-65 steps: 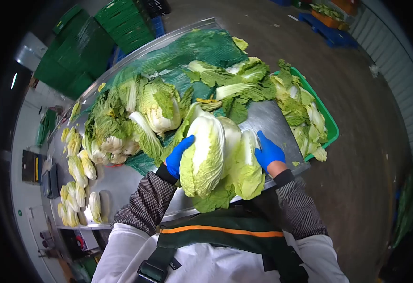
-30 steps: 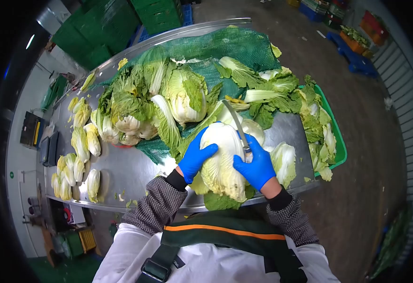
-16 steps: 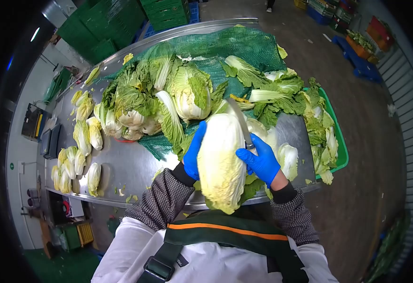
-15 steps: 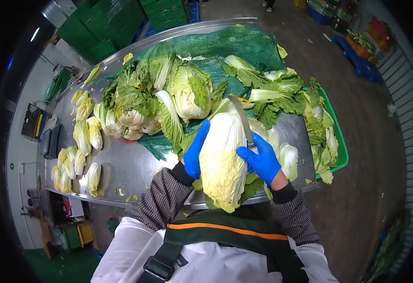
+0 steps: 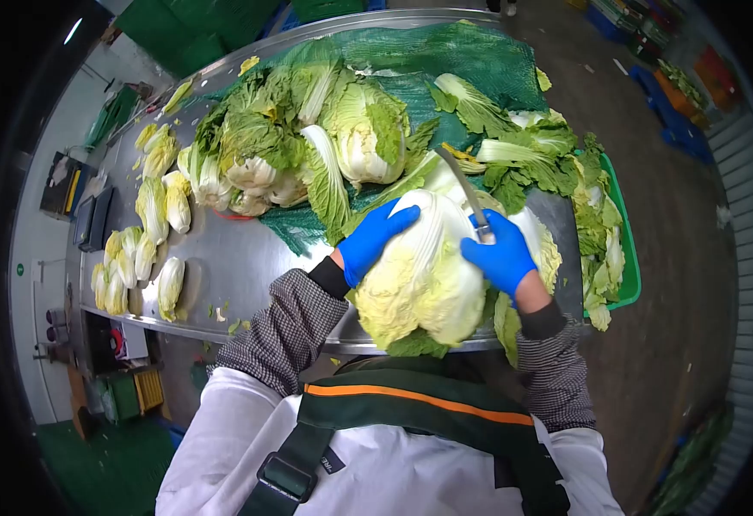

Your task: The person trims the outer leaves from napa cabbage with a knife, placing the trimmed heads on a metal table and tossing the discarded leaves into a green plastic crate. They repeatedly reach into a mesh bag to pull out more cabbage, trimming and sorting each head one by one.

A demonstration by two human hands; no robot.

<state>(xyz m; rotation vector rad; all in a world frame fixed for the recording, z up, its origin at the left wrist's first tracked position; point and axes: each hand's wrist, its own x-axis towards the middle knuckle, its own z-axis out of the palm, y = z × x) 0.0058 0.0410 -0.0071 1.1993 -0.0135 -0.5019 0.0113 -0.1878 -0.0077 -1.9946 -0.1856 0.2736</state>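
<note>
A large napa cabbage is held above the table's front edge, its white base pointing away from me. My left hand, in a blue glove, grips its left side with the thumb across the upper face. In my right hand, also gloved in blue, is a knife with a curved blade pointing up and left. That hand's fingers also rest against the cabbage's right side, where a pale outer leaf bulges away from the head. Loose leaves lie under and beside the cabbage.
Untrimmed cabbages are heaped on green netting on the metal table. Small trimmed heads lie at left. Loose leaves sit at right beside a green crate full of leaves. Green crates stand behind.
The cabbage has turned and an outer leaf on its right side has parted from the head. Both hands have moved up slightly, and my left thumb now lies over the cabbage.
</note>
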